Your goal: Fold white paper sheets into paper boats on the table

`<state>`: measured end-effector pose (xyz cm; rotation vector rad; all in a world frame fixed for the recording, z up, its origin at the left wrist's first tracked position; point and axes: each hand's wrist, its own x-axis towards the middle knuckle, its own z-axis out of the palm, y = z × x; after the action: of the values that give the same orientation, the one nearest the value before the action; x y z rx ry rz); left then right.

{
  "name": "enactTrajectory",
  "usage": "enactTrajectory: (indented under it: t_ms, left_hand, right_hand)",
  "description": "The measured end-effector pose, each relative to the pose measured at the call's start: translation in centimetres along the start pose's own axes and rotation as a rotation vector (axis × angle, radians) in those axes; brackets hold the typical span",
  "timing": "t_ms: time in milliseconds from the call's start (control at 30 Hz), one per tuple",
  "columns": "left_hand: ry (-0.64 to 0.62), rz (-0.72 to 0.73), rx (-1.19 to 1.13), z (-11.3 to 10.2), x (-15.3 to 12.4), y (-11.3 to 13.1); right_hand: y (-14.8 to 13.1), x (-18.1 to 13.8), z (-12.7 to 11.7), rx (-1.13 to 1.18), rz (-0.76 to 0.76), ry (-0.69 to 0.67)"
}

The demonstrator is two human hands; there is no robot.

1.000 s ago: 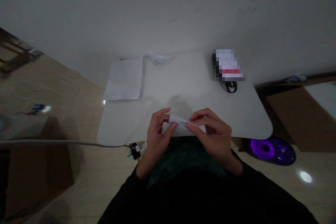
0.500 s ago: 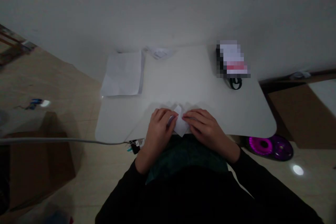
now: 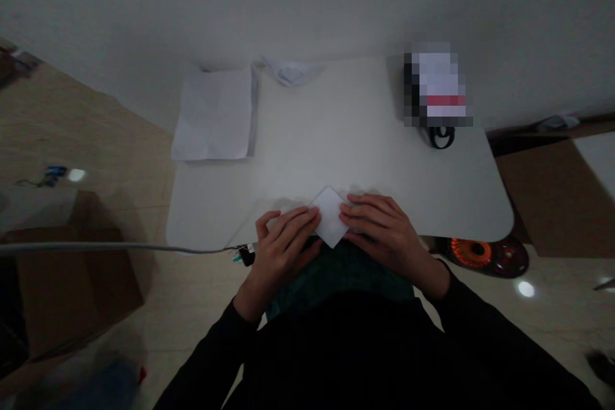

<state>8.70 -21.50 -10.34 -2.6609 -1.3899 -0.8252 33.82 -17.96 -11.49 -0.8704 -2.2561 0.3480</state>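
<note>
A small sheet of folded white paper [image 3: 329,216] forms a flat diamond at the front edge of the table, one corner pointing toward me. My left hand [image 3: 287,237] holds its left side, fingertips on top and the thumb low beside the edge; the index finger is bent up, off the paper. On the opposite side, my right hand [image 3: 379,225] grips the right corner with fingers laid over it and the thumb partly hidden below. Whatever lies under the paper is out of sight.
The white table [image 3: 331,134] carries a stack of white paper [image 3: 215,114] at left, a crumpled clear wrapper [image 3: 291,72] at the back and a pixelated box [image 3: 437,86] at right. A grey cable [image 3: 120,247] crosses at left. Cardboard boxes [image 3: 557,198] flank the table.
The paper, pinched and partly raised between my fingers before, now lies flatter as a diamond. My left fingers have spread and shifted slightly down. The whole view has tilted a little.
</note>
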Motion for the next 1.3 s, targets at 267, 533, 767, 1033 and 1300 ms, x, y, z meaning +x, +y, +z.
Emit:
enactTrajectory:
  t_ms: [267,533,767,1033,1300]
  left_hand:
    - [0.058,-0.190,-0.145,0.3,1.1,0.0]
    - [0.088,-0.357,-0.156,1.1,2.7,0.2]
    - [0.052,-0.479,-0.222,0.8,3.2,0.2]
    - [0.055,-0.496,-0.225,0.8,3.4,0.3]
    - [0.002,-0.415,-0.170,0.9,3.2,0.0]
  right_hand:
    - [-0.5,1.0,0.1,0.073,0.208,0.070]
    - [-1.2,2.1,0.8,0.043,0.383,0.202]
    - [-1.2,2.5,1.0,-0.026,0.501,0.203]
    - [-1.2,2.8,1.1,-0.031,0.547,0.186]
    - [-1.3,2.8,1.2,-0.051,0.570,0.168]
